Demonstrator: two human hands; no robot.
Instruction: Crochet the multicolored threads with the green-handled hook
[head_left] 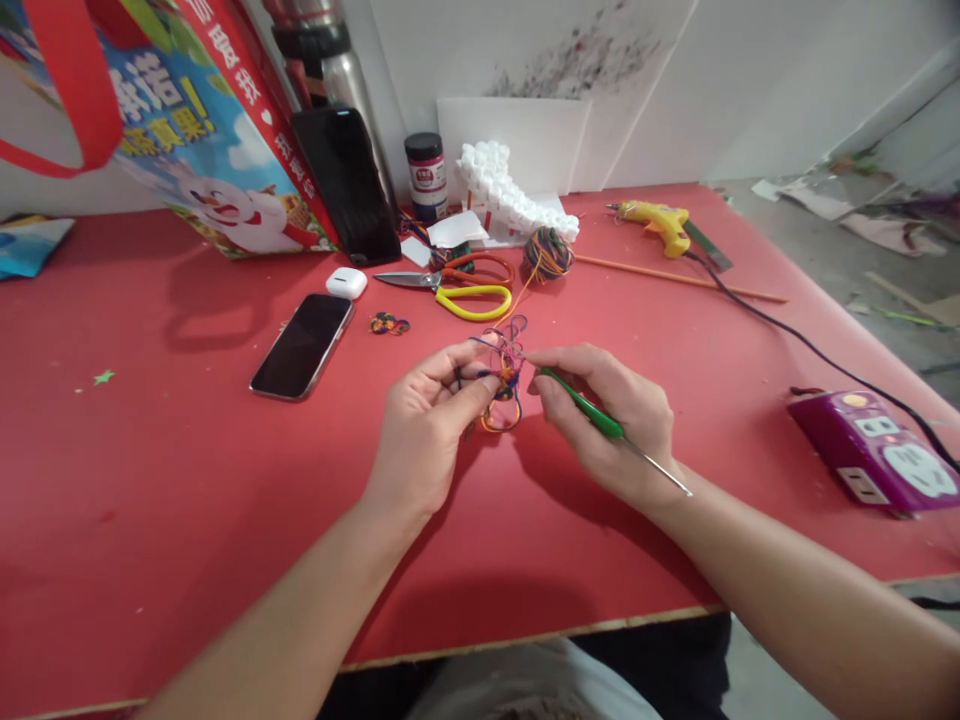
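Between the thumb and fingers of my left hand (431, 415) is a small piece of multicolored crochet work (508, 378), with loose loops of yarn above and below it. My right hand (611, 405) is closed round the green handle of a crochet hook (592, 405). One metal end of the hook points back over my right wrist; the other end is close to the yarn loops, too small to make out fully. An orange strand runs from the work to a multicolored yarn ball (549, 254) farther back on the table.
On the red table (247, 520) lie scissors (472, 290), a phone (304, 345), an earbud case (346, 283) and a small crocheted piece (389, 323). A second phone (349, 185) leans beside a gift bag (225, 170). At right are a glue gun (660, 222), a stick (690, 280) and a purple power strip (877, 450).
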